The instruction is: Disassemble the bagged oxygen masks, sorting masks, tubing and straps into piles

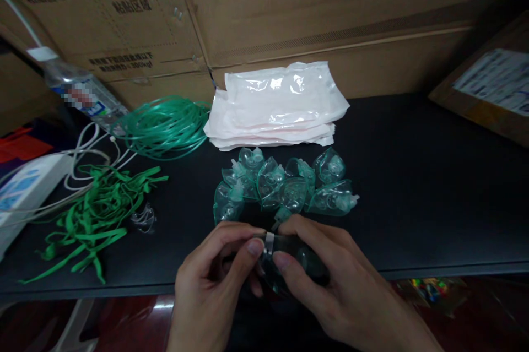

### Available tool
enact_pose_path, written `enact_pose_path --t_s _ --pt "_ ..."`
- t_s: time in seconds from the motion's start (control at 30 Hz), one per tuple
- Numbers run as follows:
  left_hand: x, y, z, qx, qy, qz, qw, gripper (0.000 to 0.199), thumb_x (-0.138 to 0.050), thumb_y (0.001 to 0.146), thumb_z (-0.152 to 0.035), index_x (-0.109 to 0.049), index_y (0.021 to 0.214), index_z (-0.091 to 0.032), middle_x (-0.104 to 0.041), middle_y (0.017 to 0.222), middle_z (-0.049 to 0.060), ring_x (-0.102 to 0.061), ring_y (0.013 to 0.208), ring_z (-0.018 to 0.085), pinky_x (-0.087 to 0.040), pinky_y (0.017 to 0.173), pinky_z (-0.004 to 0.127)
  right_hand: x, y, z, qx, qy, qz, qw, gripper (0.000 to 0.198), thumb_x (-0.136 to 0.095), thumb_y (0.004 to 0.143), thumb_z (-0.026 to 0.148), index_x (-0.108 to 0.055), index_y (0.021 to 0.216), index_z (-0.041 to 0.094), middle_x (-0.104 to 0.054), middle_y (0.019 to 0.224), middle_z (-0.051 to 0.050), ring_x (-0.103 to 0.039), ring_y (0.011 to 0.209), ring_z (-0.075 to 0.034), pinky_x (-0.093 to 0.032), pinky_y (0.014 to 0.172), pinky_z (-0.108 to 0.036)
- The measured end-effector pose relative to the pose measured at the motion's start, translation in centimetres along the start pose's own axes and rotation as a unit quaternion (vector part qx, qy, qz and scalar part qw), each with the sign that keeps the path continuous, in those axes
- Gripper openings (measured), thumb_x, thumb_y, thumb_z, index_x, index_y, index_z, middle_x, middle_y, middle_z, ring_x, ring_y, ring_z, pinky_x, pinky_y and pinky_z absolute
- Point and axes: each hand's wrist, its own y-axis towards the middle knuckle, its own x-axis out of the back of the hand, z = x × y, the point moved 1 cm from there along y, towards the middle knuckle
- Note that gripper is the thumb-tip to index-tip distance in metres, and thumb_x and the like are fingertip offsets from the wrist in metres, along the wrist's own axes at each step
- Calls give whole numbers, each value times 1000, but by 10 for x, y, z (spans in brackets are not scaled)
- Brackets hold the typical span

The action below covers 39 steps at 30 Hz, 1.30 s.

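Close to me, at the table's front edge, my right hand [326,269] grips a clear green oxygen mask [303,257], thumb on one side and fingers over the far side. A small silvery nose clip [269,243] lies across the mask's edge. Thumb and forefinger of my left hand [225,264] are pinched at the left of this strip; the other fingers curl beneath. Part of the mask is hidden by both hands. Just beyond them, several more green masks [291,195] with pale connectors lie in a cluster.
Behind the masks is a stack of white sealed packets [276,104]. To the left are coiled green tubing [163,126], tangled green elastic straps [99,209], small clear or metallic strips [144,218], a bottle [82,90], and a power strip [28,187] with cables. Cardboard boxes [256,16] stand behind.
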Motion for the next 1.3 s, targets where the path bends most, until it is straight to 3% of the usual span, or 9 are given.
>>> enact_pose_path --t_s 0.1,0.47,0.7,0.9,1.0,1.13,1.3 --pt "0 -1 0 13 -2 4 1000 5 -78 87 -24 -83 84 -23 -71 70 -2 -61 49 9 -53 41 12 1 1 -1 3 -4 12 1000 14 -51 105 22 -58 92 23 -62 88 3 -61 83 -13 -44 78 -25" --pt "-3 0 1 -24 6 29 999 10 -78 88 -21 -84 84 -27 -72 77 -1 -65 55 9 -54 43 11 2 0 -5 9 46 9 999 28 -51 107 24 -48 79 24 -47 71 8 -48 65 -8 -36 64 -22" --pt "-2 3 -1 -8 24 21 999 8 -81 83 -21 -85 85 -27 -71 68 -3 -62 49 8 -52 44 11 4 1 -3 -1 41 9 999 29 -49 108 27 -50 79 24 -50 72 7 -50 66 -10 -37 66 -24" --pt "-1 -3 -2 -5 34 -16 999 7 -81 82 -21 -84 79 -27 -71 62 -5 -63 47 7 -52 45 10 1 -5 -3 -19 12 4 1000 25 -48 108 29 -58 86 24 -60 80 5 -61 78 -12 -43 77 -25" --pt "-1 -3 0 0 29 -25 999 6 -81 83 -22 -82 77 -25 -72 62 -5 -64 47 9 -52 45 11 1 -7 0 -17 -4 4 1000 7 -62 98 25 -62 91 25 -65 86 5 -64 83 -13 -46 78 -25" --pt "0 -1 1 12 25 -36 999 6 -80 84 -26 -81 79 -23 -73 60 -4 -66 48 11 -53 43 13 -1 -7 3 -4 -34 -18 999 30 -74 82 14 -62 105 30 -70 96 7 -68 88 -13 -49 79 -22" --pt "2 1 0 16 42 -5 999 7 -79 85 -25 -81 79 -23 -72 60 -2 -66 48 11 -54 43 14 -4 -6 -2 22 -50 -22 998 6 -62 97 20 -60 98 26 -67 86 6 -66 78 -10 -48 76 -19"
